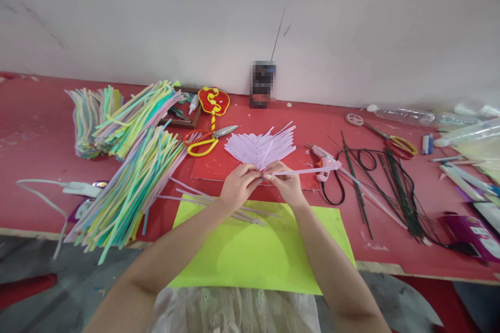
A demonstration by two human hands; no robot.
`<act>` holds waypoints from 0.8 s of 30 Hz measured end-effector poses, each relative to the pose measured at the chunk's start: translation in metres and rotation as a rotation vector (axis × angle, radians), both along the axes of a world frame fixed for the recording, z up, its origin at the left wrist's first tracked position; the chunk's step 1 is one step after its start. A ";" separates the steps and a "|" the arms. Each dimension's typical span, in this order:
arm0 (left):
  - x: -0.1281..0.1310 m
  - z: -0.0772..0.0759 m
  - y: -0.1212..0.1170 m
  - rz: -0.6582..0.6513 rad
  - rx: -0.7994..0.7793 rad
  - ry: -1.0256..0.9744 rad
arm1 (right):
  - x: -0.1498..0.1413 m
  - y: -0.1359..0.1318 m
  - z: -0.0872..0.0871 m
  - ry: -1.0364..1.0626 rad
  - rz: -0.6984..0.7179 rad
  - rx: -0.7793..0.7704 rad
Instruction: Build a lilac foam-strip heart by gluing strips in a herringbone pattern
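Observation:
A lilac leaf-like piece made of many pipe cleaners (255, 146) lies at the middle of the table, its slanted rows meeting along a centre line. At its near end the fingertips of both hands come together. My right hand (287, 183) is closed on a lilac pipe cleaner (304, 171) that sticks out to the right. My left hand (239, 186) is closed in a pinch beside it; what its fingertips hold is hidden. Loose lilac pipe cleaners (195, 195) lie left of the hands, partly over a yellow-green sheet (258, 255) under my forearms.
Bundles of coloured pipe cleaners (128, 187) cover the left side. Yellow-handled scissors (207, 143) and a red-and-yellow ornament (214, 101) lie behind. On the right are a glue gun (325, 161) with its cord, dark green wires (402, 197), another pair of scissors (398, 145) and a purple box (471, 237).

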State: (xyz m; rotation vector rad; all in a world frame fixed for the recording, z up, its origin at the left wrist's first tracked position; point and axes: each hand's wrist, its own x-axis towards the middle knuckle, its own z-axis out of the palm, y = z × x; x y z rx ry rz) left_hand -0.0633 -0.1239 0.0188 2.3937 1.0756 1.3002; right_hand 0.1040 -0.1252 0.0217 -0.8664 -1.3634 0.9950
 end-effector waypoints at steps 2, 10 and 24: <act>-0.001 0.001 0.000 0.069 -0.013 -0.011 | 0.002 -0.001 0.000 0.006 -0.011 0.004; 0.000 0.002 0.002 -0.093 -0.342 -0.118 | 0.005 -0.002 0.000 0.017 -0.072 -0.066; 0.001 -0.004 0.003 -0.089 -0.381 -0.139 | 0.005 -0.002 -0.002 0.018 -0.054 -0.068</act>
